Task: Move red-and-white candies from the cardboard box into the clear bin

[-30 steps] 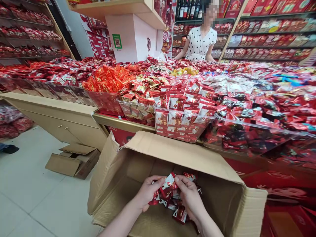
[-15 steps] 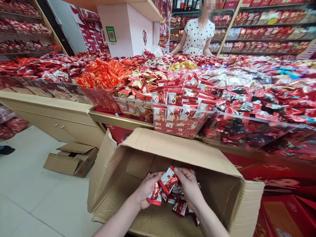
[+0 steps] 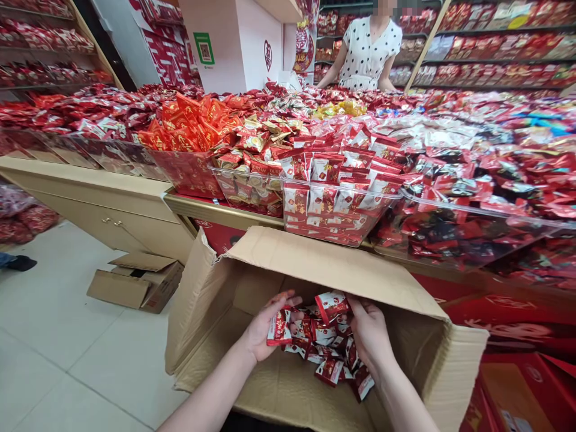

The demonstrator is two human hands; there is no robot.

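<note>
Inside the open cardboard box (image 3: 252,384), bare floor lies to the left of the sweet packets (image 3: 330,342), so my hands have room there. The raised back flap (image 3: 333,264) stands between me and the clear bin (image 3: 335,219) on the counter; the way over it is open.

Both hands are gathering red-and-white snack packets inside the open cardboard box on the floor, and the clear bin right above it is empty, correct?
Not quite. In the head view the clear bin is full of packets. Otherwise yes: both hands, left and right, hold snack packets inside the cardboard box.
</note>
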